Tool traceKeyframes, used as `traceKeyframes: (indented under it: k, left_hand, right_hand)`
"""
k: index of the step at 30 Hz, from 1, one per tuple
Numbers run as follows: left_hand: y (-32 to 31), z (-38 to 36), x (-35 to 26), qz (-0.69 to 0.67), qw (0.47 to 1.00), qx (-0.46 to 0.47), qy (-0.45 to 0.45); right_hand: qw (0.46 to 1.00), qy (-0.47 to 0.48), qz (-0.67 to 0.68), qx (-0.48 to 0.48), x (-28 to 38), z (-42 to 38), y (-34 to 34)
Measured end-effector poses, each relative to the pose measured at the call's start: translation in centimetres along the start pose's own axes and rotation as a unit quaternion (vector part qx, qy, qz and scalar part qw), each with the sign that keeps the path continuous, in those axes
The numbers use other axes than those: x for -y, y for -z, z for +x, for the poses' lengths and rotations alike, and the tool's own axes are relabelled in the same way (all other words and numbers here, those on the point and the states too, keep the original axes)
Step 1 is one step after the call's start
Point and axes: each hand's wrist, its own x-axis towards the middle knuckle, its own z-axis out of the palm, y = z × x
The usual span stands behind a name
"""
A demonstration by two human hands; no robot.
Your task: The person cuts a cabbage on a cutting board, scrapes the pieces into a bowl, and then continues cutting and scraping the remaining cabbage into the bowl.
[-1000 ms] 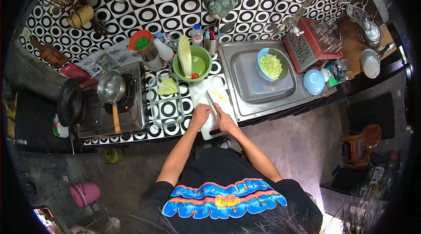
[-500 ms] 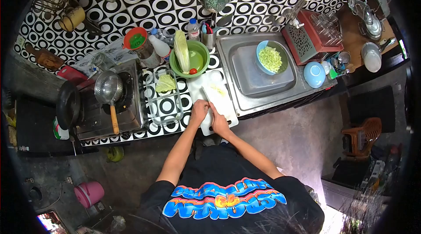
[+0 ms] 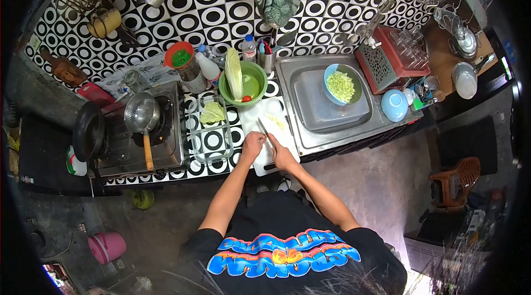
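My right hand [image 3: 282, 155] is closed round the handle of a knife [image 3: 262, 124], whose blade points away from me over the white cutting board [image 3: 251, 115]. Beside it, my left hand [image 3: 254, 144] has its fingers drawn together close to the knife; what they hold, if anything, is hidden. Pale cut leaf pieces [image 3: 276, 122] lie on the board beyond my right hand. Just left of the board, a cabbage leaf [image 3: 212, 112] rests in a clear glass dish [image 3: 214, 158]. Behind stands a green bowl [image 3: 260, 70] with a napa cabbage [image 3: 233, 74] and a tomato [image 3: 246, 98].
To the right, a blue bowl of chopped greens [image 3: 340, 86] sits on an upturned tray in the steel sink [image 3: 301, 133]. An overturned blue bowl [image 3: 394, 105] is at its right edge. At left, a saucepan [image 3: 142, 112] stands on the stove, its wooden handle toward me.
The view has shifted, so the counter appears slightly lower. My left fingers have drawn nearer to the knife, and the blade is tilted a little differently. The cut pieces remain on the board.
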Motion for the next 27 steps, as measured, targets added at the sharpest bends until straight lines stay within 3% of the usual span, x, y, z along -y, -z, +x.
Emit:
traceKeyframes:
  k: [8,15,23,27]
  left_hand:
    - [0.0,-0.1,-0.3,0.009,1.0,0.002,0.028]
    - [-0.2,-0.3,0.0,-0.001,1.0,0.0,0.005]
    - [0.6,-0.1,-0.4,0.026,0.999,-0.004,-0.035]
    - [0.9,-0.1,0.4,-0.006,0.998,0.006,-0.062]
  right_hand:
    - [1.0,-0.005,-0.009,-0.022,1.2,-2.5,-1.0]
    - [0.998,-0.039,0.018,-0.043,0.7,-1.8,-1.1]
    - [0.997,0.032,-0.012,-0.064,-0.2,2.9,-2.1]
    - [1.0,-0.009,-0.005,-0.023,0.1,2.7,-0.9]
